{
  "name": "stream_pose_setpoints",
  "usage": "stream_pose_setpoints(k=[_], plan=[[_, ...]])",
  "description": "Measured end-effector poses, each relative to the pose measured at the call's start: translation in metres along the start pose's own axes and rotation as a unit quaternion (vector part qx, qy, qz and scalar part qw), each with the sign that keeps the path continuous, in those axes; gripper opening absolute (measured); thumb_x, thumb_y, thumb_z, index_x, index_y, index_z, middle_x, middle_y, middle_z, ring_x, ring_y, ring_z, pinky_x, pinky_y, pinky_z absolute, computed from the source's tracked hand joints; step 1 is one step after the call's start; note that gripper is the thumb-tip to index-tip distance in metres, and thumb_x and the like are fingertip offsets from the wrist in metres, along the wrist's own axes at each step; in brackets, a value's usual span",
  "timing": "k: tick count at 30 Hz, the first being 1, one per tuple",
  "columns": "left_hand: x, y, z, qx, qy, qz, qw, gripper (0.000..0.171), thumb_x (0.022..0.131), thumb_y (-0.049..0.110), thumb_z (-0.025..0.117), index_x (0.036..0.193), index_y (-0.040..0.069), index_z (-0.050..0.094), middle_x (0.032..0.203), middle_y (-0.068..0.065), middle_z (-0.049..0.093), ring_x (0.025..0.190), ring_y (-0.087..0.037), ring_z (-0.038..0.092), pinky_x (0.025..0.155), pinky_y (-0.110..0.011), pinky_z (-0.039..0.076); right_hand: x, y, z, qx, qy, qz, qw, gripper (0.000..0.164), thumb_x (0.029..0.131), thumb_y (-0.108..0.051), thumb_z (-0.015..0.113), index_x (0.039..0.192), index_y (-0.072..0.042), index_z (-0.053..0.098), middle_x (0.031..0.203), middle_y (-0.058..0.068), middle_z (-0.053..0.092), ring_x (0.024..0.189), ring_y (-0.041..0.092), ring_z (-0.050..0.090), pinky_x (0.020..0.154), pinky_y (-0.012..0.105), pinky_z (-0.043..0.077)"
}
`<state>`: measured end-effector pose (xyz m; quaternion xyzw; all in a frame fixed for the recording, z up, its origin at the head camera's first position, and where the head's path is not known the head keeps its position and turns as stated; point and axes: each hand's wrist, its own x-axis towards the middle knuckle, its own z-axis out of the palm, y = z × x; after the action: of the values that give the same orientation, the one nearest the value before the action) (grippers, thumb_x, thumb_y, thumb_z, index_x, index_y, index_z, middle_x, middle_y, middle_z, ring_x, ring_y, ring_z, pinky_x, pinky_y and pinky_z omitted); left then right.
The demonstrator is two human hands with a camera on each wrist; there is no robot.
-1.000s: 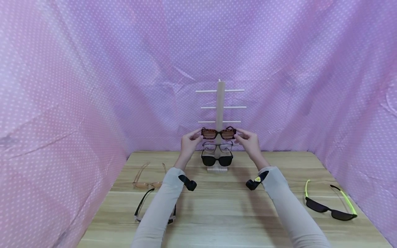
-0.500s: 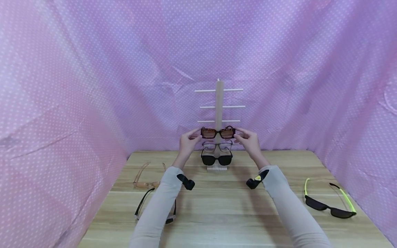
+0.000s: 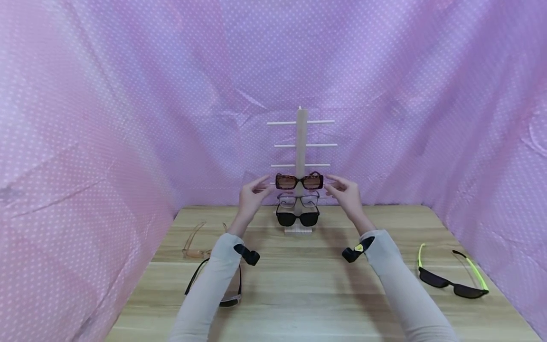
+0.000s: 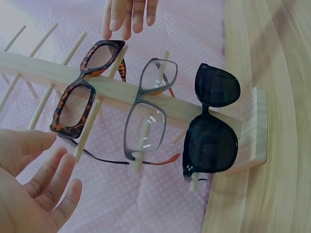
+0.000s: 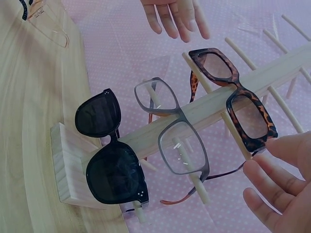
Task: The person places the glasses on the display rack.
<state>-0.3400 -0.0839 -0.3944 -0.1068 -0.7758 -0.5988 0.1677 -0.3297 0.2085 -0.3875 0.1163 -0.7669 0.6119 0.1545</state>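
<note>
Tortoiseshell sunglasses (image 3: 286, 182) with brown rectangular lenses sit on the third pair of pegs from the bottom of a wooden eyewear stand (image 3: 301, 137). My left hand (image 3: 252, 197) is just off their left end, fingers loosely spread and holding nothing. On the other side, my right hand (image 3: 347, 197) is similarly relaxed, its thumb near the frame's corner in the right wrist view. Grey-framed clear glasses (image 5: 182, 148) rest on the pegs below. Black sunglasses (image 4: 211, 143) hang lowest, just above the stand's base (image 4: 261, 126).
Three bare rows of pegs (image 3: 321, 122) stick out above. On the wooden table (image 3: 299, 294), pale orange glasses (image 3: 195, 253) and black-armed glasses (image 3: 231, 301) lie left, partly behind my sleeve. Dark sunglasses with lime arms (image 3: 470, 290) lie right. Pink dotted cloth (image 3: 171, 95) encloses the table.
Both hands have let go of the tortoiseshell sunglasses and moved outward, the left hand farther than the right. The sunglasses stay on the stand.
</note>
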Motion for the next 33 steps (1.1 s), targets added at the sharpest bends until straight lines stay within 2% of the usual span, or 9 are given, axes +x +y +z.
stream_pose_setpoints(k=[4,9,13,18,22,26,30,33], plan=[[-0.005,0.004,-0.01,0.011,-0.02,0.011,0.9997,0.038,0.092,0.011,0.076,0.13,0.009,0.07,0.111,-0.021,0.075,0.102,-0.034,0.072,0.094,-0.042,0.058,-0.009,-0.014,0.0,-0.002,0.004,-0.016,1.0,0.037,0.095,0.001,0.068,0.13,0.011,0.062,0.106,0.041,0.067,0.071,0.008,0.072,0.07,0.022,0.059],[-0.01,0.007,-0.025,0.039,-0.042,0.033,0.9978,0.039,0.092,0.009,0.076,0.131,0.006,0.069,0.11,-0.023,0.075,0.098,-0.029,0.073,0.09,-0.031,0.058,-0.018,-0.027,0.005,-0.011,0.001,-0.037,0.999,0.036,0.094,0.005,0.067,0.127,0.015,0.061,0.101,0.042,0.067,0.07,0.007,0.072,0.067,0.015,0.055],[-0.016,0.006,-0.041,0.051,-0.06,0.042,0.996,0.039,0.092,0.008,0.075,0.131,0.004,0.069,0.106,-0.022,0.076,0.095,-0.028,0.072,0.082,-0.02,0.055,-0.027,-0.034,0.017,-0.006,-0.029,-0.057,0.998,0.035,0.093,0.007,0.066,0.127,0.017,0.061,0.1,0.043,0.067,0.07,0.0,0.068,0.067,0.013,0.055],[-0.025,0.0,-0.062,0.082,-0.095,0.048,0.991,0.039,0.094,0.01,0.074,0.132,0.006,0.068,0.106,-0.021,0.076,0.094,-0.028,0.072,0.082,-0.021,0.055,-0.038,-0.034,0.036,-0.003,-0.075,-0.077,0.994,0.035,0.092,0.01,0.066,0.126,0.017,0.061,0.1,0.042,0.067,0.073,-0.005,0.066,0.071,0.013,0.056],[-0.033,-0.008,-0.081,0.104,-0.125,0.054,0.9852,0.038,0.095,0.011,0.073,0.132,0.005,0.068,0.104,-0.019,0.076,0.091,-0.024,0.072,0.082,-0.026,0.057,-0.042,-0.016,0.055,-0.01,-0.103,-0.09,0.991,0.034,0.091,0.008,0.069,0.125,0.014,0.064,0.097,0.038,0.07,0.075,0.001,0.067,0.071,0.012,0.054],[-0.041,-0.018,-0.099,0.12,-0.147,0.05,0.9806,0.037,0.095,0.011,0.073,0.131,0.003,0.068,0.102,-0.017,0.076,0.088,-0.018,0.071,0.078,-0.023,0.057,-0.048,-0.003,0.075,-0.017,-0.139,-0.083,0.987,0.034,0.092,0.001,0.072,0.125,0.007,0.068,0.096,0.029,0.074,0.076,0.011,0.069,0.067,0.015,0.053],[-0.049,-0.026,-0.117,0.131,-0.17,0.034,0.9762,0.035,0.095,0.01,0.073,0.129,0.003,0.069,0.102,-0.015,0.077,0.09,-0.017,0.071,0.079,-0.022,0.057,-0.058,-0.002,0.093,-0.025,-0.173,-0.078,0.981,0.033,0.092,-0.004,0.074,0.124,0.003,0.07,0.094,0.022,0.076,0.076,0.021,0.072,0.067,0.018,0.055],[-0.054,-0.03,-0.131,0.135,-0.189,0.009,0.9725,0.033,0.094,0.011,0.073,0.126,0.004,0.071,0.103,-0.015,0.077,0.09,-0.017,0.071,0.078,-0.022,0.057,-0.066,-0.001,0.106,-0.034,-0.198,-0.091,0.975,0.032,0.091,-0.003,0.074,0.122,0.002,0.071,0.093,0.019,0.077,0.076,0.022,0.072,0.068,0.021,0.057]])
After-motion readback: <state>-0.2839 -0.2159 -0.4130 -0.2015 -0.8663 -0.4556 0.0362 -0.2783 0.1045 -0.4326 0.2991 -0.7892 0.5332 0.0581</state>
